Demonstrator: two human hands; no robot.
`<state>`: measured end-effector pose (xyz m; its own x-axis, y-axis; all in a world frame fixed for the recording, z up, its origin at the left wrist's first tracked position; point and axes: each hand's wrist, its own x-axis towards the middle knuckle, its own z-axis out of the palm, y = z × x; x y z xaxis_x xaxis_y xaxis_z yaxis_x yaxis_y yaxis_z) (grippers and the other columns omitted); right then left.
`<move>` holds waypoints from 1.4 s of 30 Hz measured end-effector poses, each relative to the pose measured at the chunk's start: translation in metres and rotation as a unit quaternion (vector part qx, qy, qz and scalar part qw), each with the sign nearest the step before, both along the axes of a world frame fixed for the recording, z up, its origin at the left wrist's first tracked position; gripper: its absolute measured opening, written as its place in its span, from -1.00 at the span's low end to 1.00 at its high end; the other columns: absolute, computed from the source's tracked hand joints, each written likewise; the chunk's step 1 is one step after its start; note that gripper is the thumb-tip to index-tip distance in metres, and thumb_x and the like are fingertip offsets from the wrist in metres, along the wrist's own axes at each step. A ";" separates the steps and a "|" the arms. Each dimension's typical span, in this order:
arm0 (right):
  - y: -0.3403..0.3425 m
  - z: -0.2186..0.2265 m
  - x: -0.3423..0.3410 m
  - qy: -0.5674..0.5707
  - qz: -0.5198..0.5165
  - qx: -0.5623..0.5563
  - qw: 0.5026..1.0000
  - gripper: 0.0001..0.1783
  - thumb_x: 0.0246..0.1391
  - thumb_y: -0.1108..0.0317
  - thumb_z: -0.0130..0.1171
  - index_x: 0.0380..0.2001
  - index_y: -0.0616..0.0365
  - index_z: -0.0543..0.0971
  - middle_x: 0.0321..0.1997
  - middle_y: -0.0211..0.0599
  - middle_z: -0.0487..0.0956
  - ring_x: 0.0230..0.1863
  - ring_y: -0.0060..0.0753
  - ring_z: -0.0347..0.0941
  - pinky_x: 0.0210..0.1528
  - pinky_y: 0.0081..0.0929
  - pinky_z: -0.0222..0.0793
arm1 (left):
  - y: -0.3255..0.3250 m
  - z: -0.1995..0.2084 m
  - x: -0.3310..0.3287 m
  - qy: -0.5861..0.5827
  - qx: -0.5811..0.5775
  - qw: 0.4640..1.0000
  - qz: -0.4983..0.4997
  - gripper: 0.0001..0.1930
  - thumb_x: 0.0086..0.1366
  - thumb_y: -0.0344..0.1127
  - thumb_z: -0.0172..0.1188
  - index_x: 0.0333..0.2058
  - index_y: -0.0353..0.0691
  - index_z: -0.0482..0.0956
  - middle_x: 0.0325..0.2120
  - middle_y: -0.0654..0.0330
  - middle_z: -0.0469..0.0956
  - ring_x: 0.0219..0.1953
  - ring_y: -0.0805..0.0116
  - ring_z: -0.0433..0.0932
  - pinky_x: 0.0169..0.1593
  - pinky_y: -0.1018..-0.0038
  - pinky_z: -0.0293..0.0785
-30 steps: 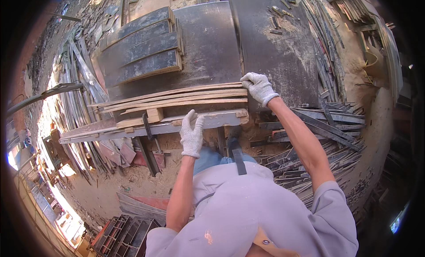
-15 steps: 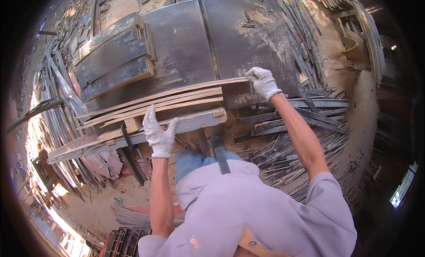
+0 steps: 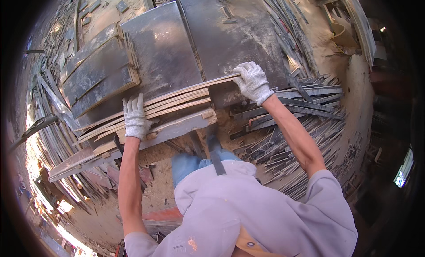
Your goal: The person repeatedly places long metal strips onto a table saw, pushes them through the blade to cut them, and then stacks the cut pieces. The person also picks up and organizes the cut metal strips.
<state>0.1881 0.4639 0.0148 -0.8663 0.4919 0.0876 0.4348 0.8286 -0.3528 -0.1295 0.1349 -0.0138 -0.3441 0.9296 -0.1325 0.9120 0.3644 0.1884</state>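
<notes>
A stack of plywood sheets (image 3: pixel 177 102) lies in front of me, its pale layered edges facing my body. My right hand (image 3: pixel 253 83), in a light knitted glove, closes round the right end of the top sheet, which juts past those below. My left hand (image 3: pixel 136 118), gloved the same way, rests against the near edges farther left. Its fingers stretch up over the top edge and its thumb points right. Under the stack runs a grey beam (image 3: pixel 179 126) with a worn right end.
Large dark-faced boards (image 3: pixel 161 48) spread beyond the stack. Smaller dark boards (image 3: pixel 99 75) are piled at the left. Long thin strips (image 3: pixel 305 137) lie heaped at the right, with more wood strips (image 3: pixel 57 119) at the left. A dark metal bar (image 3: pixel 35 130) reaches in from the left.
My left hand has moved left and up, from in front of the stack onto its edges. My right hand still holds the top sheet's end. The whole view has shifted slightly.
</notes>
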 end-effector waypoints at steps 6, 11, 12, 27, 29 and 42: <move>-0.144 -0.023 -0.114 -0.034 0.168 -0.072 0.983 0.16 -0.03 -0.14 0.41 0.48 0.32 0.19 0.54 0.22 0.19 0.58 0.27 0.01 0.63 0.12 -0.23 | 0.002 -0.019 -0.011 0.017 -0.034 0.999 0.002 -0.16 -0.12 -0.05 0.62 0.12 -0.20 0.41 -0.10 -0.01 0.45 -0.01 -0.05 0.44 0.12 0.04 0.34; -0.165 -0.051 -0.162 -0.094 0.167 -0.057 0.980 0.17 0.01 -0.20 0.37 0.47 0.38 0.18 0.53 0.25 0.20 0.58 0.28 0.03 0.63 0.16 -0.25 | 0.003 -0.025 -0.002 0.000 -0.016 1.000 0.016 -0.12 -0.15 -0.16 0.60 0.18 -0.21 0.38 -0.05 0.01 0.46 0.03 -0.04 0.45 0.19 0.03 0.32; -0.163 -0.049 -0.163 -0.094 0.166 -0.065 0.979 0.15 0.01 -0.20 0.37 0.46 0.38 0.20 0.52 0.24 0.22 0.57 0.28 0.05 0.62 0.16 -0.24 | 0.002 -0.026 -0.002 -0.008 -0.016 1.000 0.024 -0.09 -0.16 -0.22 0.59 0.21 -0.21 0.37 -0.03 0.02 0.47 0.06 -0.03 0.45 0.25 0.01 0.31; 0.032 -0.040 0.023 -0.149 0.081 0.132 0.977 -0.56 -0.09 0.50 0.22 -0.07 -0.06 0.60 -0.14 -0.34 0.63 -0.09 -0.15 0.54 -0.08 -0.20 0.48 | -0.003 -0.023 -0.017 0.037 0.043 0.998 0.010 0.31 -0.23 -0.17 0.65 0.48 -0.30 0.02 0.41 -0.06 0.17 0.49 -0.11 0.09 0.58 -0.18 -0.20; 0.037 -0.039 0.031 -0.158 0.081 0.121 0.977 -0.56 -0.11 0.51 0.23 -0.07 -0.04 0.60 -0.14 -0.33 0.63 -0.08 -0.14 0.54 -0.04 -0.19 0.47 | -0.002 -0.024 -0.014 0.041 0.041 0.998 0.008 0.32 -0.23 -0.17 0.65 0.48 -0.30 0.02 0.41 -0.06 0.17 0.50 -0.11 0.08 0.58 -0.18 -0.21; -0.153 -0.055 -0.145 -0.104 0.161 -0.018 0.981 0.22 0.04 -0.27 0.31 0.48 0.44 0.12 0.55 0.30 0.15 0.59 0.30 0.01 0.62 0.21 -0.29 | 0.015 -0.025 -0.008 0.018 -0.006 1.000 0.014 -0.17 -0.21 -0.22 0.60 0.10 -0.21 0.43 -0.09 0.03 0.44 0.02 -0.04 0.44 0.23 0.00 0.31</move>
<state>0.0432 0.3112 -0.0402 -0.9744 0.1896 -0.1205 0.2187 0.9230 -0.3164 -0.1370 0.1497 -0.0385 -0.3753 0.9178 -0.1298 0.9072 0.3924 0.1515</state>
